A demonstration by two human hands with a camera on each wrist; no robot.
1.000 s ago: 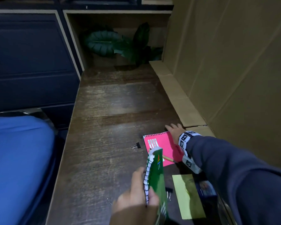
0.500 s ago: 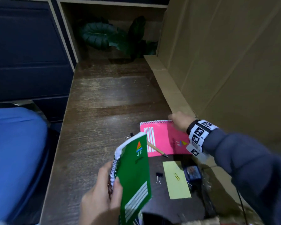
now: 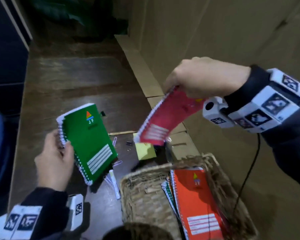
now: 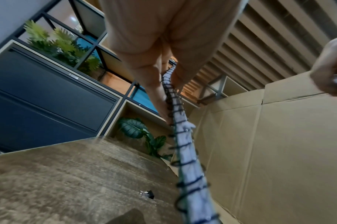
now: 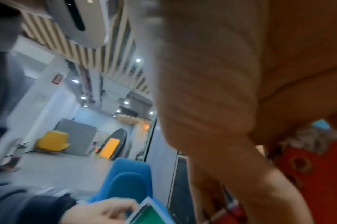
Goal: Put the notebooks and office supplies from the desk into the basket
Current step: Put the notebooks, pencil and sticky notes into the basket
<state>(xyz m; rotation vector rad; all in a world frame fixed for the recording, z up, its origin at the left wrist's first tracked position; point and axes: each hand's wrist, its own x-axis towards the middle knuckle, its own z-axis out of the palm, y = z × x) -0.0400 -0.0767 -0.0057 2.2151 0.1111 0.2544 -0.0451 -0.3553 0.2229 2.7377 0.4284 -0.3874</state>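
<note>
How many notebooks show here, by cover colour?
Green: 1, the green notebook, gripped by the left hand.
Pink: 1, the pink notebook, held by the right hand.
Orange: 1, the orange notebook, in the basket.
Total: 3 covers; page edges under the orange one cannot be counted.

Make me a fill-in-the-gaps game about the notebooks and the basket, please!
1. The left hand holds a notebook whose cover is ____.
2. The right hand holds the pink notebook up in the ____.
3. The orange notebook already lies inside the ____.
4. The yellow sticky notes lie on the ____.

Missing words: green; air; basket; desk
</note>
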